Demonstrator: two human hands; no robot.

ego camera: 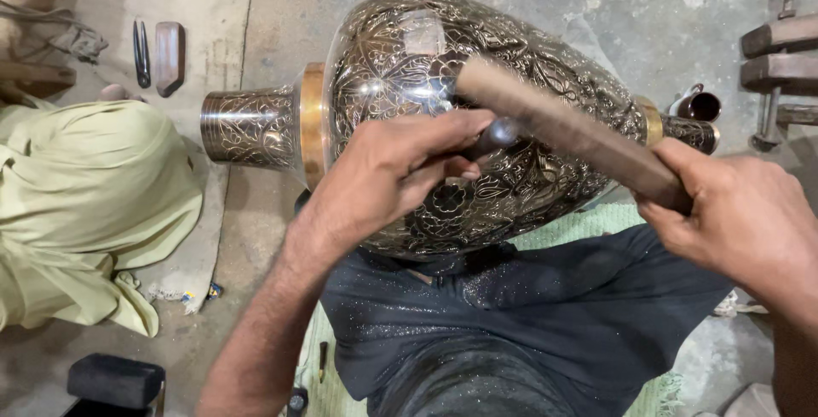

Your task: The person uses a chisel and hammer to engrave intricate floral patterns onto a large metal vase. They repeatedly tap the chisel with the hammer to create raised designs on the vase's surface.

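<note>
On the engraved vase (pixel 477 127) across your lap, left hand (pixel 396 170) pinches a chisel (pixel 498 136), right hand (pixel 741 221) clenches the wooden mallet (pixel 562 127); an off-centre blow likely skids the tip, scarring the pattern.

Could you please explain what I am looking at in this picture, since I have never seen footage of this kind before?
This is one picture from a camera worn on a person's head, looking down at their own two bare hands; there is no machine. Across the lap lies a large engraved metal vase on its side, with a brass band near its neck on the left. The left hand pinches a small dark tool against the vase's surface. The right hand grips a wooden mallet, whose far end is over that tool. On the floor at upper left lie two small tools. At the left edge sits another person in pale green clothing. A small dark metal cup stands at the right.
</note>
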